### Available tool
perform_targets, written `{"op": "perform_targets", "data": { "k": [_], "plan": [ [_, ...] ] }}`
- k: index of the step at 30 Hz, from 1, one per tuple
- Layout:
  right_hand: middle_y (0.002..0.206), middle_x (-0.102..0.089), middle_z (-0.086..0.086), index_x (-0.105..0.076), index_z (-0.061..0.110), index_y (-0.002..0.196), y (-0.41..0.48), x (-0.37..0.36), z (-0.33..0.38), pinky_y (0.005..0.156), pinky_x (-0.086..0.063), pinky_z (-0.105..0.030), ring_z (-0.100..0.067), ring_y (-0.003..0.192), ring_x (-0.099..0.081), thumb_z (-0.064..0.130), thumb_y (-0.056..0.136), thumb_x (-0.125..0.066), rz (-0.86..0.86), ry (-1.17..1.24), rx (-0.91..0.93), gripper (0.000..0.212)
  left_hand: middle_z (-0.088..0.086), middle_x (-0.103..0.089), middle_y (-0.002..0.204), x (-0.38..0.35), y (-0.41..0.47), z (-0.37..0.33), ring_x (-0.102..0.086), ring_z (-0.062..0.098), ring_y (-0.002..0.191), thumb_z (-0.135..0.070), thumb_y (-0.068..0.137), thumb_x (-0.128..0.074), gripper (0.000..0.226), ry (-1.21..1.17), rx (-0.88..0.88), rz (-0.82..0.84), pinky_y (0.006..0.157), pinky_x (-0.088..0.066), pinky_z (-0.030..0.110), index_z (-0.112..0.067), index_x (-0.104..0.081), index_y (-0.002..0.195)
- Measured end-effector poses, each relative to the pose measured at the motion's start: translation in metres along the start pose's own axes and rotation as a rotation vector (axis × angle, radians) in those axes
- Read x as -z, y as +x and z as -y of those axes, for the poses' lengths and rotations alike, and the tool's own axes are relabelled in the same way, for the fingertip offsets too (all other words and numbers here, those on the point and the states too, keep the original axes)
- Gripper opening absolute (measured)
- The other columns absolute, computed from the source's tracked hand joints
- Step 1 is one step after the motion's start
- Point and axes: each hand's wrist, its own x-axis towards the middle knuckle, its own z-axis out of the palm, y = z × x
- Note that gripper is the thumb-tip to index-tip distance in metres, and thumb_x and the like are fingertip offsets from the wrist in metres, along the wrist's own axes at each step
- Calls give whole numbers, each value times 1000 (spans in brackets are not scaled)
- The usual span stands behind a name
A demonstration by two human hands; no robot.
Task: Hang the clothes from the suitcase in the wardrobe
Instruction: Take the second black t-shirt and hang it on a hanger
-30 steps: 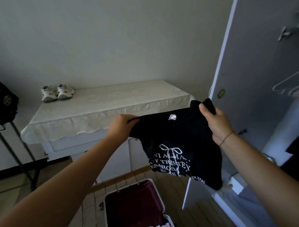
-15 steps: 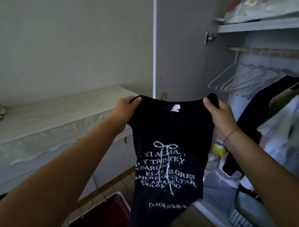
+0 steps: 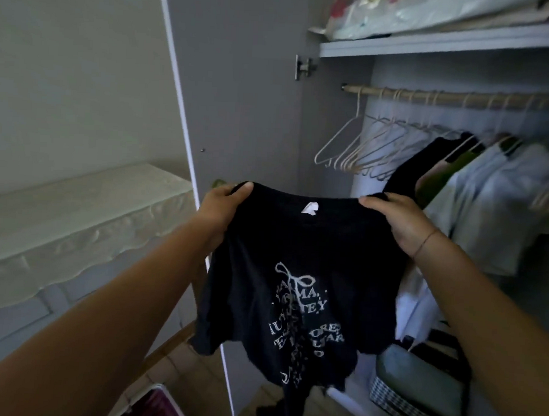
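A black T-shirt [image 3: 297, 240] hangs spread in the air before the open wardrobe [image 3: 430, 73], printed side toward the camera, with a white label [image 3: 310, 207] at its neck and pale lettering under a bow drawing down its front. The left hand [image 3: 223, 205] grips one shoulder of the shirt and the right hand [image 3: 401, 222] grips the other; on each, the fingers [image 3: 242, 187] are clamped on the cloth, thumb on the near side and the rest hidden behind it. A thin bracelet [image 3: 424, 242] circles the right wrist. The shirt's lower hem is bunched and blurred, so its print is only partly legible. Behind it, the wardrobe door [image 3: 240, 96] stands swung open to the left. Inside, a wooden rail [image 3: 460, 98] runs below a shelf [image 3: 447, 42] that carries pale bags [image 3: 417, 16]. Empty hangers [image 3: 357, 148] crowd the left end of the rail; hung clothes [image 3: 503, 186], one dark and the others light, fill the rest toward the right. On the wardrobe floor sits a checked basket [image 3: 416, 399]. Left of the door stands a counter [image 3: 78, 205] draped in a white cloth. A maroon corner of the suitcase [image 3: 160, 407] shows on the floor at the bottom edge, below the left forearm.
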Motion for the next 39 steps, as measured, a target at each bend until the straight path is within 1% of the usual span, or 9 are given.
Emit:
{"op": "perform_targets", "data": {
  "k": [6, 11, 15, 19, 23, 25, 28, 33, 39],
  "plan": [
    [83, -68, -10, -69, 9, 87, 25, 26, -3, 52, -48, -19, -16, 65, -67, 16, 87, -64, -64, -75, -69, 9, 13, -71, 102, -31, 42, 2, -69, 27, 89, -30, 92, -60, 32, 38, 25, 49, 75, -56, 32, -7, -66, 112],
    [99, -67, -14, -67, 5, 98, 48, 29, -5, 67, -51, -30, -24, 84, -65, 20, 91, -59, -156, 70, -121, 18, 14, -71, 100, -51, 73, -5, -69, 29, 89, -33, 94, -56, 32, 4, 15, 137, 84, -56, 41, -6, -66, 110],
    [85, -64, -3, -65, 14, 85, 59, 31, -9, 55, -49, -19, -14, 76, -61, 20, 91, -59, -224, 39, -120, 11, 10, -68, 79, -73, 94, -11, -66, 21, 68, -26, 95, -56, 21, -46, -15, 189, 70, -55, 32, -11, -65, 84],
    [71, -57, 0, -65, 9, 94, 82, 43, -10, 52, -47, -14, -7, 59, -52, 18, 92, -58, -281, 22, -131, 11, 12, -63, 78, -97, 112, -6, -61, 25, 74, -23, 92, -60, 19, -53, -31, 254, 73, -52, 34, -11, -63, 78],
    [79, -60, -7, -63, 0, 101, 123, 51, -5, 73, -55, -21, -16, 74, -59, 11, 93, -55, -330, 118, -55, 16, 14, -65, 81, -124, 134, 1, -61, 23, 73, -23, 90, -62, 16, -34, -41, 333, 71, -50, 32, -11, -65, 80],
    [101, -63, -22, -60, -4, 99, 146, 51, -1, 95, -48, -32, -29, 98, -61, 6, 94, -51, -342, 186, -10, 14, 13, -66, 79, -136, 146, 1, -62, 23, 69, -23, 90, -62, 17, -38, -37, 356, 68, -51, 29, -11, -66, 80],
    [131, -43, -40, -46, -21, 121, 186, 53, 8, 110, -34, -46, -45, 122, -47, 0, 96, -44, -423, 204, 45, 33, 13, -65, 79, -153, 166, 0, -62, 22, 70, -25, 91, -62, 20, -9, -53, 366, 69, -50, 30, -9, -66, 81],
    [100, -61, -24, -55, -10, 115, 265, 71, 19, 92, -47, -44, -31, 95, -57, 7, 95, -41, -468, 109, 60, 30, 11, -70, 79, -183, 207, -4, -67, 19, 66, -29, 92, -60, 23, 29, -74, 376, 65, -51, 27, -9, -68, 83],
    [123, -55, -18, -45, -1, 129, 337, 103, 25, 90, -44, -33, -33, 113, -53, 12, 96, -42, -637, 65, 50, 36, 15, -70, 84, -216, 247, -6, -67, 25, 74, -27, 92, -61, 21, -45, -66, 356, 73, -54, 32, -10, -69, 82]
  ]
}}
